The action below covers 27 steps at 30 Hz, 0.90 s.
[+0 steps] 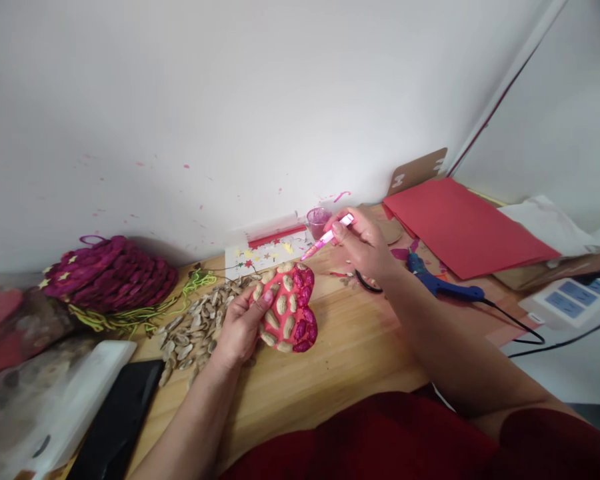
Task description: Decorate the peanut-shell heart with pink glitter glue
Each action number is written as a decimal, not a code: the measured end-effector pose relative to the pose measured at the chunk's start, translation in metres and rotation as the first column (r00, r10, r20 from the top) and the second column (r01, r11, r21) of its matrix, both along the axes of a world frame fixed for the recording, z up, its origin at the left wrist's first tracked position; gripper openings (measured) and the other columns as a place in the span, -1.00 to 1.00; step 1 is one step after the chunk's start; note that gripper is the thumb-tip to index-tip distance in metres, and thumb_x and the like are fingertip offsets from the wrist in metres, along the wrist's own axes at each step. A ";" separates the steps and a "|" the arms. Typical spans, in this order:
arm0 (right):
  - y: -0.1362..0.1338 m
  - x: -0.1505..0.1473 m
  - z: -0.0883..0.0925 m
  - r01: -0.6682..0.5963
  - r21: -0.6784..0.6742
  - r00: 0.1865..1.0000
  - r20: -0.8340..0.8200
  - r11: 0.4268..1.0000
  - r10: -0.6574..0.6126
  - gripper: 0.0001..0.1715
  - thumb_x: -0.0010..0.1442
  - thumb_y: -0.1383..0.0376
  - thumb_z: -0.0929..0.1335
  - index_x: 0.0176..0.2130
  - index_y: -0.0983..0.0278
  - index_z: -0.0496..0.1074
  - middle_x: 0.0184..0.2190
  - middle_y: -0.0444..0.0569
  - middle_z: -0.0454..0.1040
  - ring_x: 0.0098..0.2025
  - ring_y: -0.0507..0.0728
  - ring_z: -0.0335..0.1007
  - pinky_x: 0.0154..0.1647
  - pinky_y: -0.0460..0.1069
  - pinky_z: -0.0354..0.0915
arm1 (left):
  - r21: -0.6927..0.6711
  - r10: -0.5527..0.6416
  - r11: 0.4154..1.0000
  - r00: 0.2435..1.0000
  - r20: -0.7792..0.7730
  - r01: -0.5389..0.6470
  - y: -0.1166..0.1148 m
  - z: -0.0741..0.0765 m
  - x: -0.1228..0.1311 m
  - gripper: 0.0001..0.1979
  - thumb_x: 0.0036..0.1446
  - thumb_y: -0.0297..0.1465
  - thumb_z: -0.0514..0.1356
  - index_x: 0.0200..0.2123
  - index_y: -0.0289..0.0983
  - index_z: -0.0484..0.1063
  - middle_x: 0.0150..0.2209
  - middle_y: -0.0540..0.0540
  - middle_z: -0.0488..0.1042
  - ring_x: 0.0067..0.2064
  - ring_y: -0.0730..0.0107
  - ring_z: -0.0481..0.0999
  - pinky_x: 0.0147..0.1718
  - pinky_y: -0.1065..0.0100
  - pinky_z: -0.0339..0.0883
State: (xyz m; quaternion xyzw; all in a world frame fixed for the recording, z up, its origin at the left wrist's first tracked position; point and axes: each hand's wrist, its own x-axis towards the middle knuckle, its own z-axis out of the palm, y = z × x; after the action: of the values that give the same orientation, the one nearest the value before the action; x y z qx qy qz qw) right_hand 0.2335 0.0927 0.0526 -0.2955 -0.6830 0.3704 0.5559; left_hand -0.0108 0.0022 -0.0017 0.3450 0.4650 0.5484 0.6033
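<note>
My left hand (243,327) grips the pointed left side of a red heart-shaped card (275,320), thumb on its face and fingers mostly hidden behind. Peanut shells (281,305) cover the heart. Those along its rounded right edge are coated in shiny magenta (305,287), while the others are still tan. Between the fingertips of my right hand (363,243) is a slim white paintbrush (327,237) smeared with pink, its tip pointing down-left just above the heart's upper edge. Behind that hand stands a clear plastic cup (319,220) with magenta paint, partly covered.
Loose peanut shells (195,323) are heaped left of the heart. A magenta shell-covered piece (115,273) with yellow yarn lies farther left, near a black phone-like slab (117,420). Rightward are a blue glue gun (445,287), red card sheets (465,227) and a power strip (573,303).
</note>
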 end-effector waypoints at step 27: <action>-0.005 -0.007 -0.003 0.050 0.468 0.938 0.282 0.882 -0.202 -0.88 0.45 0.29 0.31 -0.18 0.21 0.43 -0.27 -0.02 0.56 -0.18 0.17 0.44 -0.09 0.09 0.26 | 0.070 0.014 0.998 0.980 -0.200 0.000 -0.001 -0.010 -0.004 -0.58 0.06 -0.07 0.52 -0.25 -0.29 0.60 -0.50 -0.04 0.62 -0.59 0.39 0.50 -0.60 0.42 0.37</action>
State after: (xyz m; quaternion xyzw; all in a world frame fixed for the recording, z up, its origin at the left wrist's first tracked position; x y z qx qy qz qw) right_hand 0.2261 0.0874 0.0496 -0.2582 -0.8111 0.1097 0.5133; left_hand -0.0152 0.0015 -0.0115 0.4178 0.5053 0.5286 0.5391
